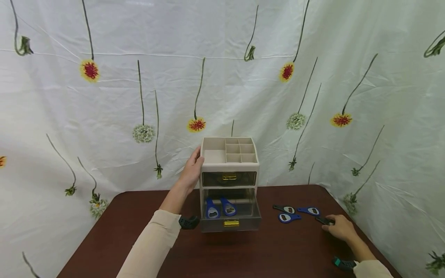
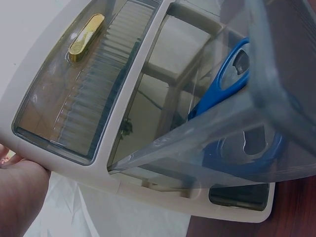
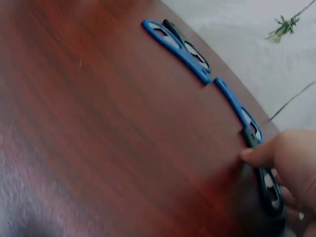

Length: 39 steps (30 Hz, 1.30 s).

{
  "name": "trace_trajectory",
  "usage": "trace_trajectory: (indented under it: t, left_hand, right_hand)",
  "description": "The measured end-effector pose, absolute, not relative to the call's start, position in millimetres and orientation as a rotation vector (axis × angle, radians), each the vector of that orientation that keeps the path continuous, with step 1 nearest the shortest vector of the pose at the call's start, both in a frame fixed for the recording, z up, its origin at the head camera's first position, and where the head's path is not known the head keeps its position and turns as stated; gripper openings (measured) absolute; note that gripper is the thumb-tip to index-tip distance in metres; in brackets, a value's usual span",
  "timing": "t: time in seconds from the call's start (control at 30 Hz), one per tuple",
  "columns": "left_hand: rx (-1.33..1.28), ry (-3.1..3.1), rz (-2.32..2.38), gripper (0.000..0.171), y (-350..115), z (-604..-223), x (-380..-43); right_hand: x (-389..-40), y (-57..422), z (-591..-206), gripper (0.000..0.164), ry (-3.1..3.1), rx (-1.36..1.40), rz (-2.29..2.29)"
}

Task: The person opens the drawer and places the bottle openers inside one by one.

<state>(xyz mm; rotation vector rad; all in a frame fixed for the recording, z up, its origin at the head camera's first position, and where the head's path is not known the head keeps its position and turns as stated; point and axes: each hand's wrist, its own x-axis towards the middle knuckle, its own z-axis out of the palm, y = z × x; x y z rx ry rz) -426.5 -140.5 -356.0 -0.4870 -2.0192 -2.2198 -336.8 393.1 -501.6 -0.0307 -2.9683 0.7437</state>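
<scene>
A cream desk organizer (image 1: 229,168) stands on the table, its lower clear drawer (image 1: 212,225) pulled out. Inside that drawer lie two blue bottle openers, one left (image 1: 212,212) and one right (image 1: 229,209). My left hand (image 1: 190,170) rests along the organizer's upper left side, fingers mostly straight. At the table's right side, my right hand (image 1: 342,227) pinches a black bottle opener (image 3: 270,190) between thumb and fingers, low over the tabletop. Just left of it lie a blue opener (image 1: 309,211), another blue one (image 1: 286,217) and a black one (image 1: 283,208).
The organizer's upper drawer (image 1: 212,178) is closed, and its top has several small compartments (image 1: 233,149). Behind the dark red-brown table (image 1: 278,251) hangs a white flower-print cloth (image 1: 222,85). The right-hand openers lie near the table's edge.
</scene>
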Motion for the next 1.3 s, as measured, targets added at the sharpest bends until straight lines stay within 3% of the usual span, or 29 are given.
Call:
trace_trajectory:
  t: [0.2, 0.77, 1.3]
  left_hand:
    - [-0.482, -2.02, -2.22, 0.059, -141, -357, -427]
    - [-0.487, -2.018, -2.212, 0.058, -141, -356, -427]
    - [-0.491, -2.01, -2.212, 0.058, -140, -358, -428]
  right_hand:
    - [-333, 401, -514, 0.038, -2.885, 0.088, 0.663]
    - [-336, 408, -512, 0.032, -2.88, 0.005, 0.827]
    - [-345, 397, -484, 0.026, -2.828, 0.196, 0.76]
